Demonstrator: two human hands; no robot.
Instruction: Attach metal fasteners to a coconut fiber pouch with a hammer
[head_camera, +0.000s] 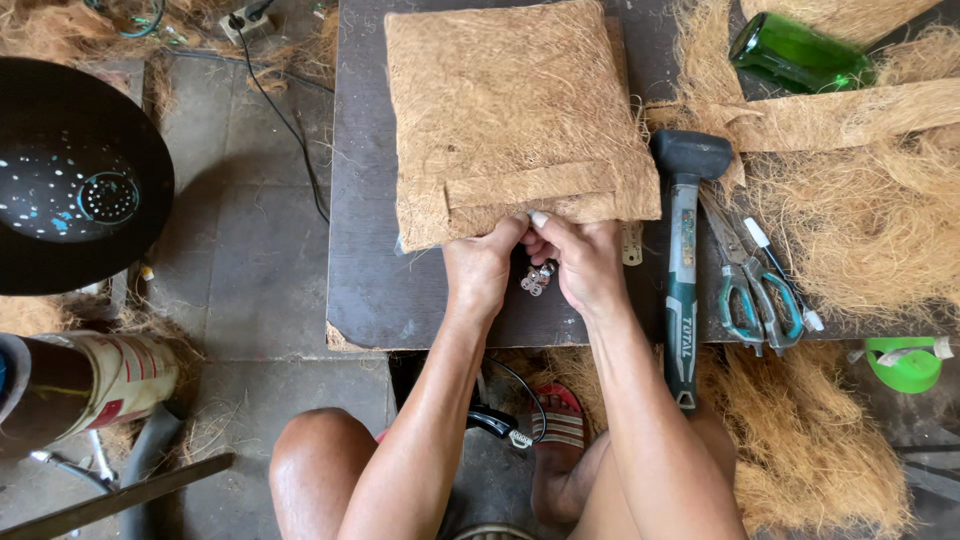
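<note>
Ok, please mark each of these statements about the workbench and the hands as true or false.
1. Both hands, left hand and right hand, meet at the near edge of the coir mat. True.
2. The hammer lies to the left of the mat. False: it lies to its right.
3. The scissors rest beside the hammer. True.
4. The green bottle stands upright. False: it lies on its side.
5. Small metal pieces show between the hands. True.
</note>
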